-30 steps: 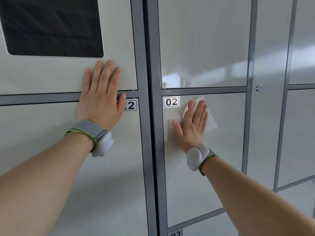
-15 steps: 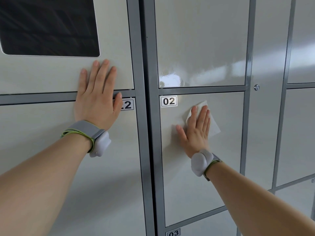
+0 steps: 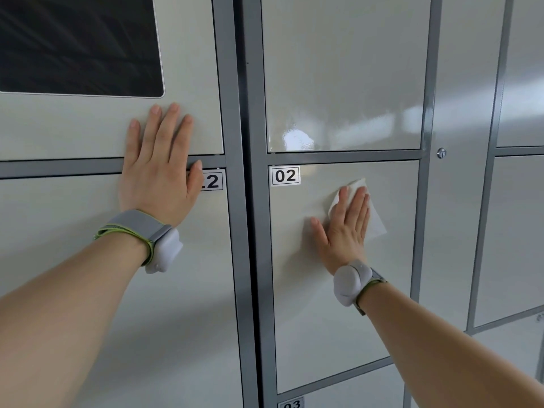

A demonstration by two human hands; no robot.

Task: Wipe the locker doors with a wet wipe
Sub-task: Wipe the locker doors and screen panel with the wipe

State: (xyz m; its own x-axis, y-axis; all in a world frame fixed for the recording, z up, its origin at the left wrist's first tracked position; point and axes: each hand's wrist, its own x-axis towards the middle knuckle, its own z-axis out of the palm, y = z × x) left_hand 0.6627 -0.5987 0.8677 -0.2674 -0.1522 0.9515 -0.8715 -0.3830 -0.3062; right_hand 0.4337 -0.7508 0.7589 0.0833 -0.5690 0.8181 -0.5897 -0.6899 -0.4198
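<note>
A white wet wipe [image 3: 374, 222] lies flat against the pale locker door labelled 02 [image 3: 338, 319], in its upper right part. My right hand [image 3: 346, 228] presses the wipe onto the door with straight fingers; most of the wipe is hidden under the palm. My left hand [image 3: 160, 166] rests flat with spread fingers across the grey rail between two doors of the left column, partly covering a number label ending in 2 [image 3: 212, 181].
Grey frame posts [image 3: 241, 201] separate the locker columns. A dark glass panel [image 3: 79, 45] sits in the upper left door. A small round keyhole [image 3: 441, 153] is on the narrow panel right of door 02. Door 03 [image 3: 338, 390] begins below.
My right hand has slid the wipe to the right and slightly down across door 02. My left hand has stayed flat in the same place.
</note>
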